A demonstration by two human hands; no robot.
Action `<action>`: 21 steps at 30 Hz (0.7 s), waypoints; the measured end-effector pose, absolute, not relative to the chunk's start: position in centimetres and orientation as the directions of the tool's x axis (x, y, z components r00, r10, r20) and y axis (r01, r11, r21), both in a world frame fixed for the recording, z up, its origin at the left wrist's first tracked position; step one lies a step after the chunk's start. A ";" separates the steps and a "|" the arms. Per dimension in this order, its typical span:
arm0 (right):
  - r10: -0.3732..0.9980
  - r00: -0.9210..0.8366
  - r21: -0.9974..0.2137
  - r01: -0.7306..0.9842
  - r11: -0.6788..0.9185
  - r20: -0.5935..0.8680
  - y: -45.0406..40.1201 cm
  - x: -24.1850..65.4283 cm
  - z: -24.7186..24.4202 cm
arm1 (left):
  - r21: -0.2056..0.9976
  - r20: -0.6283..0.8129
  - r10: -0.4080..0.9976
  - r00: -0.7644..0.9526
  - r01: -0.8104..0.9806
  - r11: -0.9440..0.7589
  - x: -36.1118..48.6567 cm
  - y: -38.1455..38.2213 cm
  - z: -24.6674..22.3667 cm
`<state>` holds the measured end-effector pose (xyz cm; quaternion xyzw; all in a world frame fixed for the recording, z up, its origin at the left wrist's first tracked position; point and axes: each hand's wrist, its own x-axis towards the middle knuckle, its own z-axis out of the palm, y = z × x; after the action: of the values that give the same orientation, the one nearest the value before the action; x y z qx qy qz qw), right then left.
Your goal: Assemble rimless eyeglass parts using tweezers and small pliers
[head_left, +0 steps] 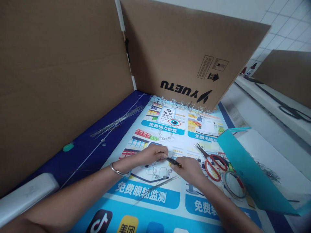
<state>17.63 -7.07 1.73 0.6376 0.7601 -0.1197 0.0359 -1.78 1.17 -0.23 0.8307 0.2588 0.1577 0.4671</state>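
My left hand (pixel 152 154), with a silver bangle (pixel 119 170) on its wrist, curls over the printed poster mat (pixel 155 200). Its fingertips almost meet my right hand (pixel 188 170), which grips a small black-handled tool (pixel 173 161). The tool's tip points toward my left fingers. Whatever lies under those fingers is hidden. Just below my hands lies a clear beaded wire shape (pixel 155 174), and a second one (pixel 165 136) lies above them. A thin bundle of metal rods (pixel 155 189) lies below my right hand.
Red-handled scissors (pixel 213 164) and a roll of clear tape (pixel 233 184) lie to the right, beside a teal plastic sheet (pixel 252 170). Cardboard panels (pixel 184 55) stand behind the mat. More metal rods (pixel 117 122) lie on the dark blue border at left.
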 end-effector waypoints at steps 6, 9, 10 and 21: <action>0.961 -0.165 -0.125 0.982 0.139 -0.223 -7.1 17.5 1.9 | 0.878 0.028 0.594 0.804 0.264 -0.399 -1.8 1.1 -0.2; 0.967 -0.167 -0.121 0.982 0.146 -0.194 -7.3 17.4 1.9 | 0.925 -0.004 0.598 0.801 0.230 -0.302 -1.8 1.3 -0.5; 0.968 -0.171 -0.119 0.981 0.151 -0.185 -7.3 17.5 1.9 | 0.939 -0.018 0.595 0.804 0.218 -0.266 -1.8 1.4 -0.6; 0.954 -0.202 -0.182 0.970 0.163 -0.220 -7.5 17.5 2.0 | 0.989 -0.059 0.552 0.831 0.122 -0.078 -2.1 1.8 -0.8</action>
<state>17.55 -7.47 2.01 0.6311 0.7622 -0.1418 0.0267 -2.14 1.79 -0.77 0.7144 0.2360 0.1690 0.6366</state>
